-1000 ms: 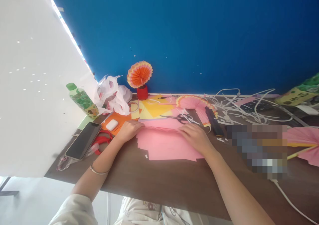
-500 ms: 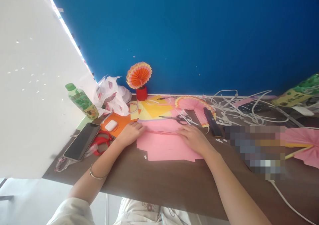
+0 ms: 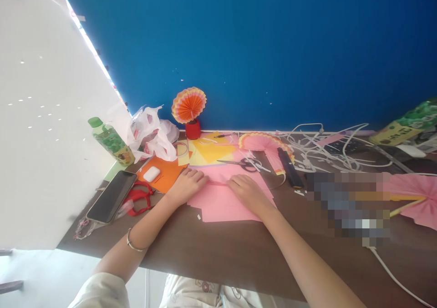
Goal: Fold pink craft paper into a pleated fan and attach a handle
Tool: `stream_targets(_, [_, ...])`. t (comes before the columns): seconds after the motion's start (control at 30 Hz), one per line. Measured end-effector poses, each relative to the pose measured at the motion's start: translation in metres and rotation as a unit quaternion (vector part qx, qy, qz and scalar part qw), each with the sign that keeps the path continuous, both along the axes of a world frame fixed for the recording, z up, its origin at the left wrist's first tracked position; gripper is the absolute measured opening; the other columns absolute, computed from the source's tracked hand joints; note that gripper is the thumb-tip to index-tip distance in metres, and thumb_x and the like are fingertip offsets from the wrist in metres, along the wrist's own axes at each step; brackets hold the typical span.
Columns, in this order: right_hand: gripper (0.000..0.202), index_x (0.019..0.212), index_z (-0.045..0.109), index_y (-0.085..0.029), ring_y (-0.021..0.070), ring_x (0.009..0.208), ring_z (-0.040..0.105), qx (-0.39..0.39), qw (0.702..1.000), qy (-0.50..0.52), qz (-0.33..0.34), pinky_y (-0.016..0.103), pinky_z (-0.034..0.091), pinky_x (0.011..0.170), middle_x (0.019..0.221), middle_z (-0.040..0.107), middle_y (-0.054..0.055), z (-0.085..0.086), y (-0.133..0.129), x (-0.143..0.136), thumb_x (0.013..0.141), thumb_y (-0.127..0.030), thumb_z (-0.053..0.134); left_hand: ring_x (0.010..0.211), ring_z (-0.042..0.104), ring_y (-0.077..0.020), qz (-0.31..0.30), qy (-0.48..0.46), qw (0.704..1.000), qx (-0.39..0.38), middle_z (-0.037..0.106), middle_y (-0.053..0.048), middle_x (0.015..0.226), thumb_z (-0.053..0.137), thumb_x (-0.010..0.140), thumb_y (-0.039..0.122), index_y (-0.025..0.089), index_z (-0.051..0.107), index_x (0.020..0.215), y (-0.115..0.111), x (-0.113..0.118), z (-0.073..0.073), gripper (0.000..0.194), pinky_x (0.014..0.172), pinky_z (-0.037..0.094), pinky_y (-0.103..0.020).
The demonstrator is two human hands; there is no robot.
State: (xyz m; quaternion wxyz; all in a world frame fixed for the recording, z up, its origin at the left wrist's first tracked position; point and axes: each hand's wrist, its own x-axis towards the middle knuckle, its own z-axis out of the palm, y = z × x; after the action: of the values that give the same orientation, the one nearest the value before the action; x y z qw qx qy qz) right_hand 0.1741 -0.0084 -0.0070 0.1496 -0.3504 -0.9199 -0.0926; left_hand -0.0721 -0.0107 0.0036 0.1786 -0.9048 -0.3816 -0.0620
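Note:
A sheet of pink paper (image 3: pixel 225 205) lies on the desk with a narrow pleated fold (image 3: pixel 217 183) across it. My left hand (image 3: pixel 189 184) rests on the left part of that fold, fingers laid out over the paper. From the other side my right hand (image 3: pixel 244 189) lies on the fold, its fingers stretched towards the left hand. A short stretch of the fold shows between the hands. Both palms are turned down, and the fingertips' undersides are hidden. Just beyond the paper are black-handled scissors (image 3: pixel 244 163).
Left are a phone (image 3: pixel 112 196), red-handled scissors (image 3: pixel 141 199), a white case (image 3: pixel 151 174), orange paper (image 3: pixel 167 169) and a green-capped bottle (image 3: pixel 111 139). Behind stand a plastic bag (image 3: pixel 155 133) and a paper fan (image 3: pixel 189 105). Right are a pink fan (image 3: pixel 264 144), a black stick-like object (image 3: pixel 290 168) and cables (image 3: pixel 327 151).
Both hands have moved inward along the fold, so the gap between them is narrower. The right hand has shifted left the most. The camera view has tilted slightly.

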Motion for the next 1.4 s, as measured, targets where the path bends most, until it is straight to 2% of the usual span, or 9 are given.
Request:
stream_targets(0.1, [0.019,0.087,0.059,-0.015,0.0176,0.076,0.049,0.009,1.000,0.003,0.004,0.030,0.034,0.067,0.079,0.056,0.007,0.002,-0.003,-0.005,0.085,-0.005,0.043,0.082,0.053,-0.0179,-0.024,0.015,1.000,-0.005,0.056,-0.006,0.090,0.041,0.087,0.008,0.016,0.052,0.100,0.001,0.006,-0.001,0.018,0.071,0.038,-0.031])
stream_targets(0.23, [0.023,0.100,0.057,-0.016,0.0179,0.079,0.050,0.018,1.000,0.012,0.014,0.030,0.033,0.066,0.084,0.057,0.007,0.006,-0.007,-0.017,0.085,-0.006,0.043,0.078,0.052,-0.0182,-0.022,0.026,0.999,-0.013,0.054,-0.006,0.085,0.042,0.086,0.007,0.015,0.051,0.089,0.001,0.009,-0.002,0.012,0.066,0.038,-0.031])
stream_targets(0.5, [0.022,0.093,0.057,-0.017,0.0180,0.080,0.050,-0.037,0.999,0.009,0.008,0.030,0.034,0.068,0.087,0.056,0.006,0.007,-0.004,-0.016,0.082,-0.002,0.044,0.081,0.051,-0.0178,0.004,0.017,0.999,-0.050,0.052,-0.006,0.091,0.045,0.083,0.004,0.016,0.050,0.093,-0.001,0.005,0.001,0.017,0.062,0.039,-0.029])
stream_targets(0.77, [0.019,0.080,0.054,-0.017,0.0178,0.078,0.048,-0.101,0.994,0.032,-0.011,0.030,0.037,0.071,0.082,0.053,0.006,0.002,0.002,-0.002,0.086,-0.008,0.039,0.086,0.050,-0.0196,0.022,0.037,0.995,-0.088,0.052,-0.008,0.097,0.039,0.086,0.008,0.016,0.051,0.099,-0.001,0.002,0.007,0.020,0.067,0.042,-0.031])
stream_targets(0.9, [0.019,0.082,0.054,-0.018,0.0186,0.080,0.050,-0.139,0.989,0.053,-0.014,0.031,0.040,0.073,0.083,0.054,0.006,0.007,0.003,0.005,0.089,-0.015,0.036,0.089,0.049,-0.0202,0.023,0.021,0.993,-0.113,0.052,-0.009,0.097,0.036,0.086,0.006,0.016,0.051,0.101,-0.001,-0.002,0.009,0.023,0.071,0.043,-0.032])
stream_targets(1.03, [0.021,0.077,0.053,-0.019,0.0193,0.081,0.053,-0.174,0.979,0.099,-0.046,0.032,0.042,0.074,0.081,0.055,0.006,0.013,0.005,0.014,0.089,-0.022,0.037,0.089,0.050,-0.0203,0.037,0.002,0.992,-0.124,0.053,-0.009,0.096,0.034,0.086,0.005,0.015,0.049,0.102,-0.002,-0.010,0.010,0.024,0.073,0.043,-0.032])
stream_targets(1.2, [0.018,0.079,0.057,-0.021,0.0184,0.084,0.056,-0.247,0.949,0.183,-0.076,0.031,0.043,0.077,0.085,0.060,0.004,0.012,0.009,0.026,0.086,-0.030,0.043,0.088,0.052,-0.0183,0.046,-0.099,0.978,-0.179,0.056,-0.007,0.096,0.035,0.087,0.007,0.017,0.054,0.100,0.007,-0.025,0.005,0.025,0.074,0.045,-0.029])
stream_targets(1.3, [0.017,0.075,0.060,-0.022,0.0186,0.081,0.057,-0.283,0.927,0.218,-0.110,0.031,0.043,0.075,0.083,0.063,0.002,0.010,0.012,0.032,0.081,-0.034,0.050,0.090,0.054,-0.0164,0.026,-0.206,0.951,-0.231,0.058,-0.005,0.097,0.036,0.091,0.019,0.020,0.058,0.098,0.015,-0.034,-0.001,0.024,0.079,0.045,-0.028])
stream_targets(1.4, [0.019,0.075,0.062,-0.022,0.0194,0.085,0.057,-0.306,0.917,0.234,-0.107,0.031,0.042,0.080,0.085,0.066,0.002,0.011,0.013,0.034,0.082,-0.034,0.048,0.089,0.055,-0.0156,0.013,-0.282,0.922,-0.266,0.060,-0.004,0.095,0.038,0.090,0.026,0.021,0.063,0.095,0.021,-0.039,-0.005,0.026,0.081,0.045,-0.027])
